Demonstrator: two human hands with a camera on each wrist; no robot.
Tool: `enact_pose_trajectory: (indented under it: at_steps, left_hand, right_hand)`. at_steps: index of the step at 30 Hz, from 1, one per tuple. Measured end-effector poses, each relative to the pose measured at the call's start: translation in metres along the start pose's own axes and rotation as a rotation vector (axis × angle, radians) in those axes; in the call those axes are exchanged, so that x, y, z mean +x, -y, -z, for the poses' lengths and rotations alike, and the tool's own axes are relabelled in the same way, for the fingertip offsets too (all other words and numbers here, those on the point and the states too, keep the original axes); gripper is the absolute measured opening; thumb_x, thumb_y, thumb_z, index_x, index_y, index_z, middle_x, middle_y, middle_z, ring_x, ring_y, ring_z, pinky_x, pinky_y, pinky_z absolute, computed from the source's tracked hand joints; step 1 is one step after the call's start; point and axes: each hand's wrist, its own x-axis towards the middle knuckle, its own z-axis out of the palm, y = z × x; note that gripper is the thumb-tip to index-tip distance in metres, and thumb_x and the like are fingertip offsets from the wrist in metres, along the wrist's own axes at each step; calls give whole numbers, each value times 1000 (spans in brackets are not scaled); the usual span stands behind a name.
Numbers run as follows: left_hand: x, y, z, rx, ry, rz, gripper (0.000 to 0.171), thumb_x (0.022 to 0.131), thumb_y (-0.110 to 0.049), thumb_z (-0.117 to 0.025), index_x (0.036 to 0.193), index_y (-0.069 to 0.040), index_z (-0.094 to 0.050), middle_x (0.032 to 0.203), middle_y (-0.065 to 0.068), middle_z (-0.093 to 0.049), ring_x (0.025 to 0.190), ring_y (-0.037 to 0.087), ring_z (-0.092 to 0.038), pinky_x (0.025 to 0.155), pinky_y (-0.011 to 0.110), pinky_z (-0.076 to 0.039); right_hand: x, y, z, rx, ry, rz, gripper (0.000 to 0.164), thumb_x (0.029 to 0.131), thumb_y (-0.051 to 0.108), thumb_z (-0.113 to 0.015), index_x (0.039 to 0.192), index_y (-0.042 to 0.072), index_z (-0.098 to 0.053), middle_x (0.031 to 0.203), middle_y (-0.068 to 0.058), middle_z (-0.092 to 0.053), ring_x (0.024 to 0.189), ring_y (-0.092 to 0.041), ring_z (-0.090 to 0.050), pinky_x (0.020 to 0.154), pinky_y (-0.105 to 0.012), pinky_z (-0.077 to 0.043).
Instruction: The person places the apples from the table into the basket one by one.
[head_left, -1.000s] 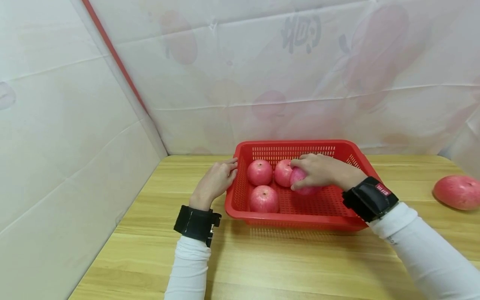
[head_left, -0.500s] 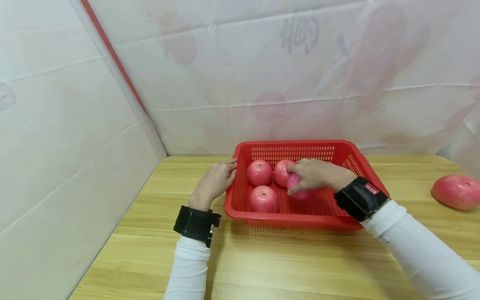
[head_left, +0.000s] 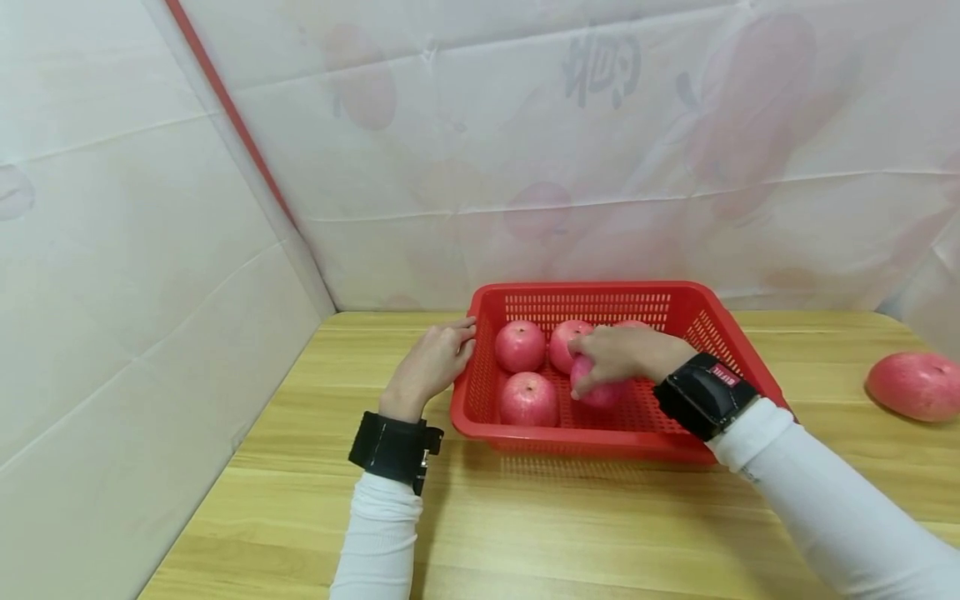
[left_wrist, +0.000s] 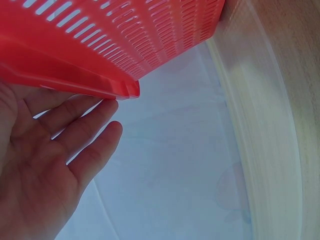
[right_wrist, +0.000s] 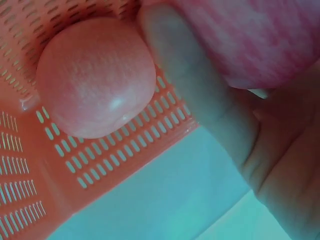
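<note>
A red plastic basket (head_left: 600,442) with slotted walls stands on the table. Several pinkish-red apples lie inside: a back-left apple (head_left: 520,346), a front-left apple (head_left: 528,400), a back-middle apple (head_left: 567,343) and, partly hidden behind my right hand, another apple (head_left: 632,323). My right hand (head_left: 630,354) grips one more apple (head_left: 597,390) low in the basket; in the right wrist view my thumb lies along this apple (right_wrist: 260,40). My left hand (head_left: 431,362) rests on the basket's left rim, its fingers nearly straight beneath the rim in the left wrist view.
Another red fruit (head_left: 917,385), probably an apple, lies on the wooden table (head_left: 525,533) to the right of the basket. White printed cloth (head_left: 450,150) covers the back and left sides. The table's left edge meets the left cloth.
My right hand has moved slightly left and toward me with the apple it grips. The apple behind it at the back has come into sight. My left hand stays at the rim.
</note>
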Motion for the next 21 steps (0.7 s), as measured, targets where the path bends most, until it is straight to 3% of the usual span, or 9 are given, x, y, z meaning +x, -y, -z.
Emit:
enact_pose_trajectory:
  at_steps: [4, 8, 14, 21]
  left_hand:
    - [-1, 0, 1, 4, -4, -3, 29, 89, -10, -52, 117, -1, -58, 127, 13, -51, 105, 22, -53, 71, 25, -52]
    - [-1, 0, 2, -4, -1, 4, 29, 89, -10, -52, 117, -1, -58, 127, 14, -50, 104, 23, -53, 70, 25, -53]
    - [-1, 0, 1, -3, 4, 12, 30, 89, -10, -52, 117, -1, -57, 128, 14, -50, 105, 23, -53, 69, 24, -52]
    - [-1, 0, 1, 2, -5, 0, 29, 89, -9, -52, 116, 0, -58, 127, 14, -51, 106, 23, -51, 77, 30, -52]
  right_hand:
    - [2, 0, -1, 41, 58, -6, 53, 71, 43, -71, 109, 9, -55, 86, -3, -54, 83, -19, -48, 74, -37, -46]
    - [3, 4, 0, 54, 101, -33, 54, 70, 45, -71, 109, 11, -54, 88, -3, -54, 82, -19, -48, 74, -38, -46]
    - [1, 11, -2, 27, 130, -28, 44, 66, 43, -73, 97, 17, -56, 86, 1, -56, 77, -15, -50, 70, -38, -45]
    - [1, 18, -4, -16, 176, -34, 71, 64, 42, -75, 125, 13, -50, 108, 0, -55, 93, -16, -49, 79, -43, -47]
